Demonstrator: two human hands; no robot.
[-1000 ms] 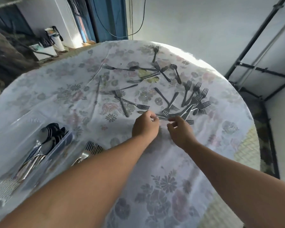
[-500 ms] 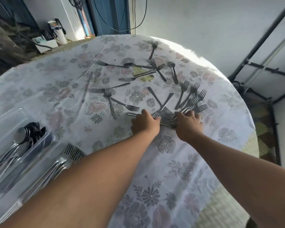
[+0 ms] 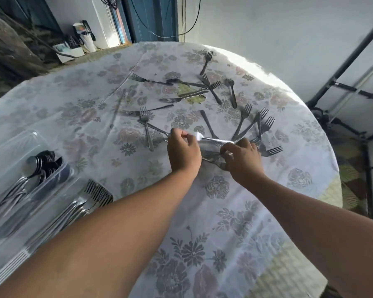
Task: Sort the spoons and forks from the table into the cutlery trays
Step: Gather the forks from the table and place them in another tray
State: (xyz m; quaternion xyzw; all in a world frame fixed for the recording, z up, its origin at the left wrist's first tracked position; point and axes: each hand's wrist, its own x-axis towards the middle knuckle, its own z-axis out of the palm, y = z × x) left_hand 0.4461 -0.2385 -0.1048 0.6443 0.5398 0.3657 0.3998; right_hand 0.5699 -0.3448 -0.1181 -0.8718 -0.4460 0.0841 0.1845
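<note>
Mid-table, both hands work the fork pile. Left hand (image 3: 182,150) curls its fingers, pinching the tine end of a shiny steel fork (image 3: 211,139) lifted off the floral tablecloth (image 3: 224,211); fork's long axis runs left-right, handle reaching the right hand (image 3: 241,157), whose curled fingers grip a bundle of forks (image 3: 213,157) underneath. Clear plastic cutlery trays (image 3: 13,145) sit well apart at near left, so the left hand is nearer them. Loose forks (image 3: 265,125) fan out just beyond the right fingers.
</note>
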